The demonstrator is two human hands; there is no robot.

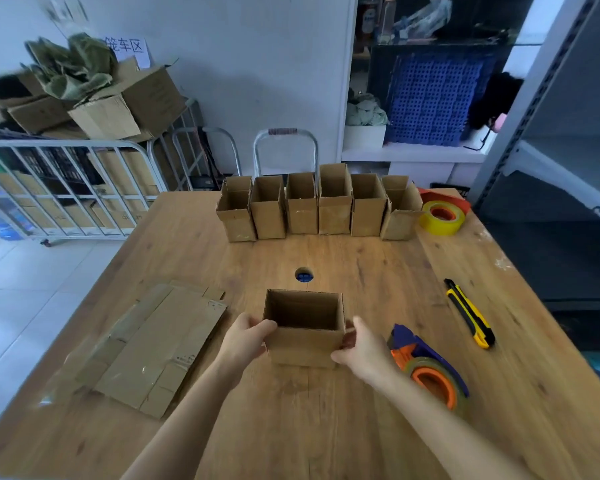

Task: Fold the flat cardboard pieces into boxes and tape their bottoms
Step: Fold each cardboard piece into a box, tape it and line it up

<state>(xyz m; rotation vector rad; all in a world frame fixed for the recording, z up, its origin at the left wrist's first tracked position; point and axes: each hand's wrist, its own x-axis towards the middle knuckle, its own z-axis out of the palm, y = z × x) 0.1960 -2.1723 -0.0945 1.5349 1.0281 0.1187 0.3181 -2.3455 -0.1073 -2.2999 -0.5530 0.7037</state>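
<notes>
An open-topped cardboard box [303, 344] stands upright on the wooden table [361, 271] in front of me. My left hand [246, 337] grips its left side, fingers curled around the near corner. My right hand [361, 348] grips its right side, thumb up at the rim. A stack of flat cardboard pieces [153, 348] lies to the left. A tape dispenser [426, 368] with an orange core lies just right of my right hand. Several folded boxes [319, 206] stand in a row at the table's far edge.
A yellow tape roll [442, 218] sits at the far right beside the row. A yellow and black utility knife [470, 313] lies to the right. A round cable hole [304, 274] is in the table's middle. A metal cart [66, 188] stands beyond the left edge.
</notes>
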